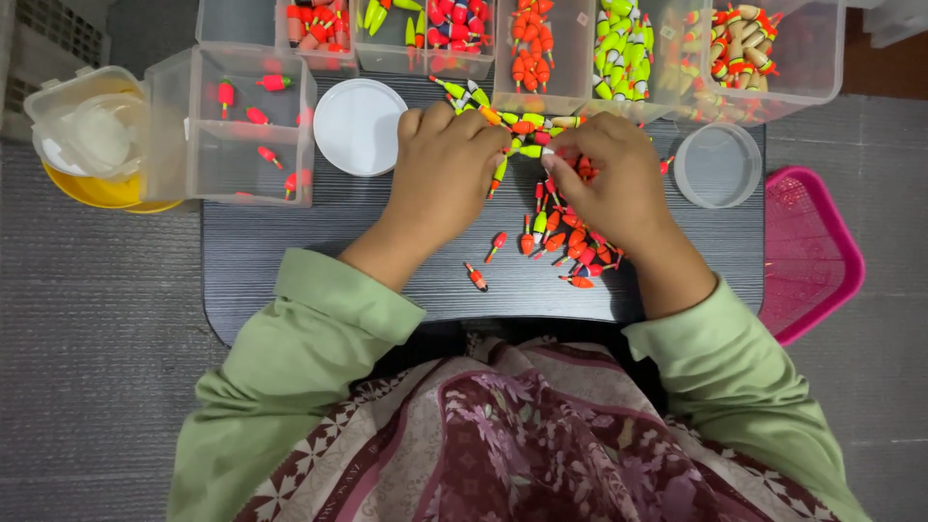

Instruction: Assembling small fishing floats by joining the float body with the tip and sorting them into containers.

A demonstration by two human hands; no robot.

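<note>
- A loose heap of small fishing floats, orange, red and yellow-green, is being worked through on the dark table top, and both hands are lying over its upper end.
- One orange float is being pinched between the fingertips of the left hand and the right hand; the fingers of both are curled and pressed together on it, not spread.
- Just below and to the right of that pinch, most of the heap is still lying unsorted, partly hidden under the right hand.
- A few single floats are lying apart from the grip, below the left wrist.
- Beyond the grip, a row of clear plastic bins is already holding floats grouped by colour, so a good share of the sorting appears to be done.
- Well to the left of the grip, a clear box is holding only a few red floats, so it is judged to be barely started.
- A white round lid is lying just left of the left hand, and a clear round cup just right of the right hand; neither is being touched.
- The sorting is judged to be past halfway, with the heap left to clear.
</note>
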